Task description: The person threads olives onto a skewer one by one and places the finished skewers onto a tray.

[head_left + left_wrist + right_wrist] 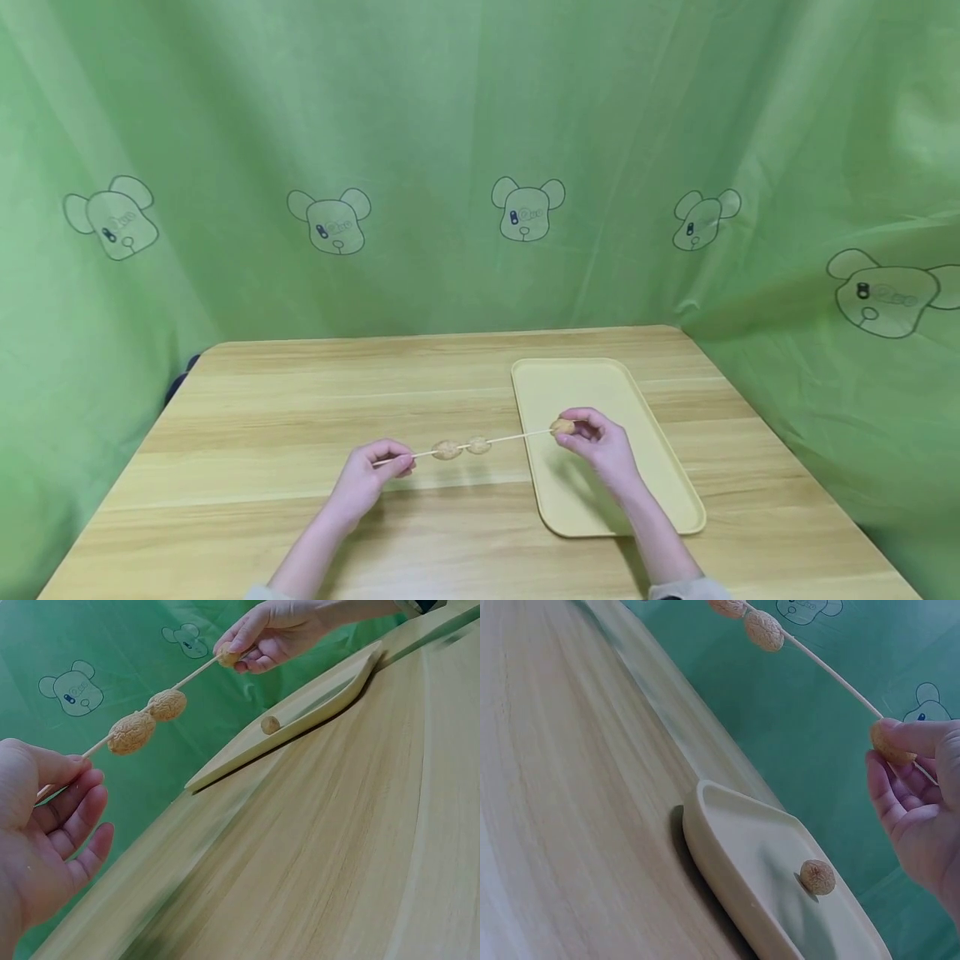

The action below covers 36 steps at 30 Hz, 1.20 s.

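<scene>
at the near side, the person's left hand pinches a thin pale skewer by its left end, thumb against fingers. the right hand, well apart from the left, grips a wrinkled brown ball at the skewer's right end. between the hands, two more balls are threaded on the skewer, just beside each other and nearer the left hand. the skewer is held above the bench. under the right hand, on the right, lies a cream tray; a fourth ball rests in it. at the far side hangs a green curtain printed with outlined bear heads, bearing pale lettering too faint to read.
</scene>
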Motion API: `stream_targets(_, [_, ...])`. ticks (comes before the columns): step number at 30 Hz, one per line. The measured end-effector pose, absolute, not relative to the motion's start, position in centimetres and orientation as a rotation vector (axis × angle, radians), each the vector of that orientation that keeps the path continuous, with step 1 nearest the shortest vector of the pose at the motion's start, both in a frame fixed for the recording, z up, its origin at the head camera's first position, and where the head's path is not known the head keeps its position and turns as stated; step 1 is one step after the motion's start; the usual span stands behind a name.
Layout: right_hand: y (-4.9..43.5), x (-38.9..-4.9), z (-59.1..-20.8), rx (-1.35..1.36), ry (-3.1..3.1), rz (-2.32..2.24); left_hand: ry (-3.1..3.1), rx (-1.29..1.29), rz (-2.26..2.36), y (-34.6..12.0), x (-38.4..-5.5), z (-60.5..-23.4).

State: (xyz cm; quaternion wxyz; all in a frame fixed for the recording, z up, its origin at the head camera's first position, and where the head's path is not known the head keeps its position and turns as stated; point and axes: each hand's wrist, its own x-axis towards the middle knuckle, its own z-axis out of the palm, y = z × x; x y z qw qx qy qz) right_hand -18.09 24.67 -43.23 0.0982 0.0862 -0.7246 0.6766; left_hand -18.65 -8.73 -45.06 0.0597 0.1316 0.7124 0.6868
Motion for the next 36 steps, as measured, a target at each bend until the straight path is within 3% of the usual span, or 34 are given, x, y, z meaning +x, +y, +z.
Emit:
stream_targets(11, [25.6, -19.9, -46.0, 0.631, -1.922, 2.080, 2.127, 0.380, 2.106, -8.8, -18.6, -45.0])
stream_targets(22, [23.6, -18.4, -43.0, 0.354, -2.073, 2.020, 2.142, 0.357, 2.110, -8.9, -18.5, -44.7])
stream_targets(36, [22.8, -18.7, -43.0, 0.415, -2.019, 2.100, 2.131, 0.359, 2.115, -9.0, -18.5, -44.5])
